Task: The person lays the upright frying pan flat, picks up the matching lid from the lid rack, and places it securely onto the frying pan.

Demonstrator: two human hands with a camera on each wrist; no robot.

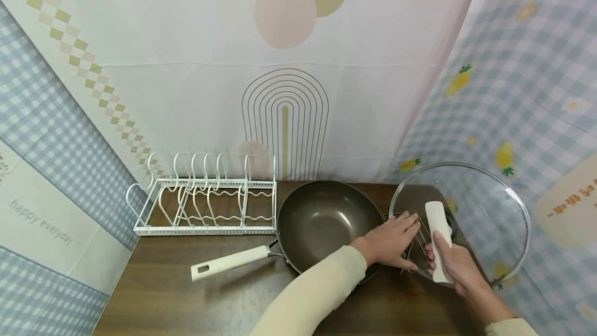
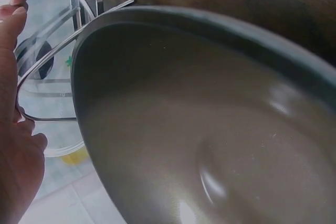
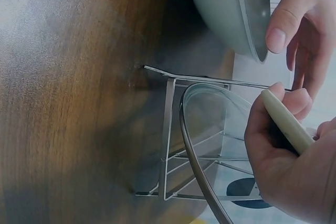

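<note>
In the head view my right hand grips the long white handle of a glass lid with a metal rim. The lid stands upright inside a small wire rack, seen closely in the right wrist view. My left hand reaches across the pan's right edge, its fingers extended over the rack's near wires and touching them, thumb apart. Just left of the rack sits a dark-lined frying pan, pale green outside, with its cream handle pointing left. The lid's lower rim is partly hidden by my hands.
A white metal dish rack with curved dividers stands at the back left beside the pan. Wooden tabletop lies under everything. Patterned cloths hang at the back and both sides, and the lid is close to the right one.
</note>
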